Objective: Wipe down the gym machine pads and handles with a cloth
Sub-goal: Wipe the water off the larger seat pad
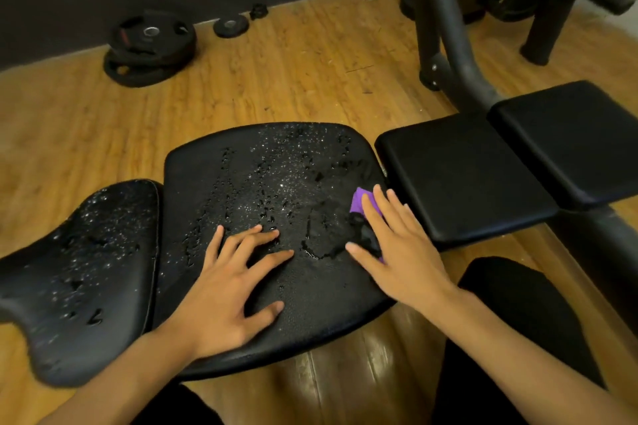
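Wood floor (276, 79): four pads (86, 269) (276, 183) (459, 176) (569, 141), two hands (228, 290) (397, 252), one cloth (360, 202).

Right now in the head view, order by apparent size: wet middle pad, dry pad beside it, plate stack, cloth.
1. wet middle pad
2. dry pad
3. plate stack, farther from the camera, so its true rank is unsure
4. cloth, mostly hidden under the right hand

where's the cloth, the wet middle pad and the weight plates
cloth (359, 201): head view, its exposed purple corner
wet middle pad (276, 179): head view, droplet-covered centre
weight plates (148, 45): head view, top plate of the stack
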### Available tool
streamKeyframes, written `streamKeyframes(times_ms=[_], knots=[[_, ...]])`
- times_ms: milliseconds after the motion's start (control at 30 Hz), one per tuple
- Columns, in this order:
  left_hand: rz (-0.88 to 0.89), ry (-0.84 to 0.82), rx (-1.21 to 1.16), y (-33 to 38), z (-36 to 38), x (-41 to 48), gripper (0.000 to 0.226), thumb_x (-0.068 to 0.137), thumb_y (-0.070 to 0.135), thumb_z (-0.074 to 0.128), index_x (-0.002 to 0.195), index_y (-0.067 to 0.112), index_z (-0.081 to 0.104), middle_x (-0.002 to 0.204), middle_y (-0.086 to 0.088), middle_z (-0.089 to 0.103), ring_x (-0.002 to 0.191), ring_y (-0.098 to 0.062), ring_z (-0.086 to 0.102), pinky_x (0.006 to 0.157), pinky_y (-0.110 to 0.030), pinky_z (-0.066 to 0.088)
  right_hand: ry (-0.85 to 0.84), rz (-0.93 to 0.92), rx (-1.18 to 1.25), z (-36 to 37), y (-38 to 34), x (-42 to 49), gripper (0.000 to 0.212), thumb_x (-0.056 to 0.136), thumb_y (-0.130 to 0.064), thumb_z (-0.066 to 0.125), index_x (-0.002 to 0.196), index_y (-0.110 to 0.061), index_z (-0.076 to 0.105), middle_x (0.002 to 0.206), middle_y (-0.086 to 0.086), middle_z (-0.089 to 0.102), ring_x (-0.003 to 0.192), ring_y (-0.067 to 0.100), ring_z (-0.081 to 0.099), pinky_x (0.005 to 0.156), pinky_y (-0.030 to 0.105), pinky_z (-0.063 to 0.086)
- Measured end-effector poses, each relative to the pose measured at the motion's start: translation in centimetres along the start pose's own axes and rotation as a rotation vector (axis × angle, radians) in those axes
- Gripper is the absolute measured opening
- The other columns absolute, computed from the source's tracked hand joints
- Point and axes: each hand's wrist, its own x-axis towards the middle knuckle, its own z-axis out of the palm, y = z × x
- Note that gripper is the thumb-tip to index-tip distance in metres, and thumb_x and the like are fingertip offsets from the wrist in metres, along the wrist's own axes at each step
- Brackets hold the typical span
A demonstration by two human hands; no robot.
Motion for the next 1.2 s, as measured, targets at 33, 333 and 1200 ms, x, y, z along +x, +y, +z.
streamKeyframes(times_ms=[33, 333, 1200], knots=[[-0.028, 0.025, 0.000, 0.4, -0.1, 0.3, 0.067, 0.089, 0.065, 0.053, 0.151, 0.041, 0.045, 0.157, 0.008, 0.039, 0.155, -0.021, 0.024, 0.126, -0.064, 0.006, 0.010, 0.019, 0.007, 0.1, 0.2, 1.5, 0.082, 0.100, -0.072, 0.013, 0.163, -0.023, -0.005, 0.169, -0.004, -0.017, 0.155, 0.014, -0.021, 0.126, 0.031, -0.007], [-0.269, 0.144, 0.092, 2.2, 1.7, 1.4, 0.072, 0.092, 0.068, 0.041, 0.155, 0.034, 0.045, 0.165, -0.003, 0.031, 0.159, -0.027, 0.017, 0.126, -0.064, 0.001, 0.084, 0.154, 0.192, -0.8, 0.3, 6.0, 0.058, 0.112, -0.034, 0.028, 0.164, -0.014, 0.010, 0.172, 0.010, 0.004, 0.157, 0.028, 0.012, 0.121, 0.039, 0.029], [-0.320, 0.123, 0.117, 1.2, 1.4, 0.9, 0.078, 0.090, 0.075, 0.041, 0.159, 0.037, 0.038, 0.167, -0.001, 0.030, 0.159, -0.023, 0.019, 0.128, -0.052, 0.011, 0.001, 0.112, 0.017, -0.6, -0.4, 5.9, 0.076, 0.104, -0.061, 0.011, 0.164, -0.016, -0.005, 0.170, 0.005, -0.019, 0.157, 0.024, -0.017, 0.128, 0.041, -0.001]])
